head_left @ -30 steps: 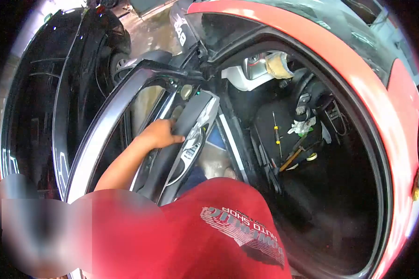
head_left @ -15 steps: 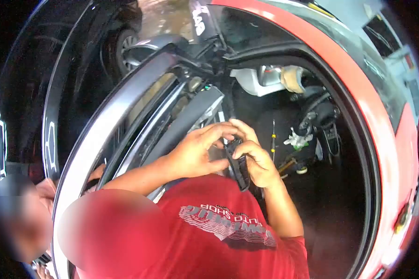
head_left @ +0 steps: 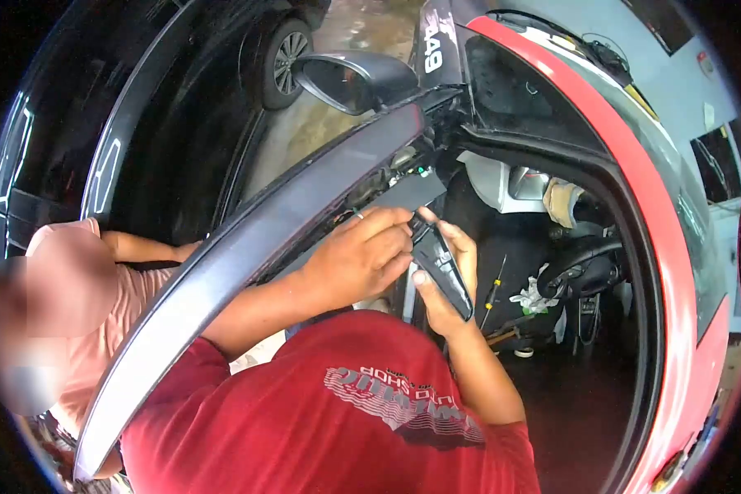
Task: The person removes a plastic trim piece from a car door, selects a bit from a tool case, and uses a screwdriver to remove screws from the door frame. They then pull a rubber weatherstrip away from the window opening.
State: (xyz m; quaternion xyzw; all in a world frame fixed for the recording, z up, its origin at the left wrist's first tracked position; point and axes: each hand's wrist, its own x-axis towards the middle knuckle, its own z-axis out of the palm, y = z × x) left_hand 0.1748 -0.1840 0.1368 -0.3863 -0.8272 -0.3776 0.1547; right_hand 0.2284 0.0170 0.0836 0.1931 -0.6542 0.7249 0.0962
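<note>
A long black plastic trim piece is tilted between my two hands, in front of the red shirt I wear. My right hand holds it from the right, with the thumb on its near face and the fingers behind it. The curled fingers of my left hand are closed at its upper left edge; what the fingertips grip there is partly hidden. Just beyond my left hand is the grey inner panel of an open car door.
The door frame with its side mirror curves along my left. Another person in a pink shirt is beyond it. In the red-edged doorway lie a screwdriver, crumpled white material and a wooden-handled tool.
My view has shifted, so the door and mirror show farther right. My left fingers have closed in on the black trim piece, which is turned to show more of its broad face.
</note>
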